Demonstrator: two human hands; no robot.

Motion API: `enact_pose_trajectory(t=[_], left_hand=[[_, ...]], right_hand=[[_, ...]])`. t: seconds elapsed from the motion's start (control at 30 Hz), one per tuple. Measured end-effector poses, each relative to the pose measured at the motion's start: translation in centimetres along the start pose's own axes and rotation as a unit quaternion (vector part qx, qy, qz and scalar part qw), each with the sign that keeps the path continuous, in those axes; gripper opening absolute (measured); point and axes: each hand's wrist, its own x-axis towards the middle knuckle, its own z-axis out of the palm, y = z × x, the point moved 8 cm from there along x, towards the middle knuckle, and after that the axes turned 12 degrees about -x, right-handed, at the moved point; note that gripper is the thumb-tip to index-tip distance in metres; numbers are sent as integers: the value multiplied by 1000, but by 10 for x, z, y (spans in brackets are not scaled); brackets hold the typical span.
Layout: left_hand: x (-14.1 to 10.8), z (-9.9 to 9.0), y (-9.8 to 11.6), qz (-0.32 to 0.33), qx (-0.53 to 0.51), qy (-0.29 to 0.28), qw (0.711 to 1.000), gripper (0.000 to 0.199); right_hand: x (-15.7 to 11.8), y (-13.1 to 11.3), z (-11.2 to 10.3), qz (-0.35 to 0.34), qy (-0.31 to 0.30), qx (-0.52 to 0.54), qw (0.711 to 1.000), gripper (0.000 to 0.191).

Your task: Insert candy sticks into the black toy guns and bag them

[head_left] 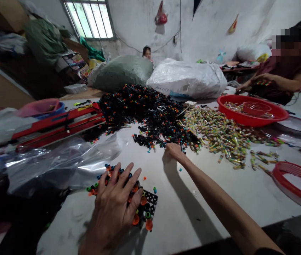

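Observation:
My left hand (pixel 117 200) lies with its fingers spread over small orange, green and blue-capped pieces on a black perforated tray (pixel 152 199). Orange round pieces (pixel 148 224) show at the tray's near right corner. Farther forward, my right hand (pixel 174 150) reaches to the near edge of a large pile of black pieces (pixel 142 106) with coloured tips. Its fingers are bunched and partly hidden; what they touch or hold is too small to make out.
Right of the black pile lie many clear tubes with colourful contents (pixel 219 132). Beyond are a red basin (pixel 254 118) and a person (pixel 285 71); a red basket (pixel 296 182) is at right. Plastic sheeting (pixel 94 159) and red bars (pixel 60 124) lie left. Large sacks (pixel 187 78) stand behind.

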Motion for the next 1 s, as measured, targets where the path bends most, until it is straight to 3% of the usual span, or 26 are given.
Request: enact_pose_trajectory(t=[0.17,0.3,0.37,0.5,0.6,0.67,0.77,0.83,0.93,1.0], left_hand=[[1,0,0,-10,-15,0,1000,45],[2,1,0,-17,-13,-16,1000,43],[2,1,0,-22,-13,-23,999,43],[2,1,0,-21,-13,-29,999,43],[2,1,0,-14,-10,-29,999,43],[2,0,0,-12,-10,-29,999,43],[2,1,1,-12,-11,-30,999,44],[2,1,2,-11,-12,-29,999,45],[2,2,2,-11,-10,-28,1000,45],[3,2,1,-15,-6,-24,1000,45]], right_hand=[[-63,34,31,35,-45,129,990,9],[-107,20,50,-14,-69,265,962,10],[-122,-2,52,-53,-81,395,914,11],[-141,-52,52,-85,-136,613,773,23],[-144,-79,52,-86,-141,682,713,29],[-145,-91,50,-116,-125,664,728,26],[-152,-104,41,-198,-64,488,848,12],[-160,-112,33,-241,-15,335,911,6],[-169,-121,24,-272,26,194,942,6],[-163,-123,24,-301,-11,171,938,9]])
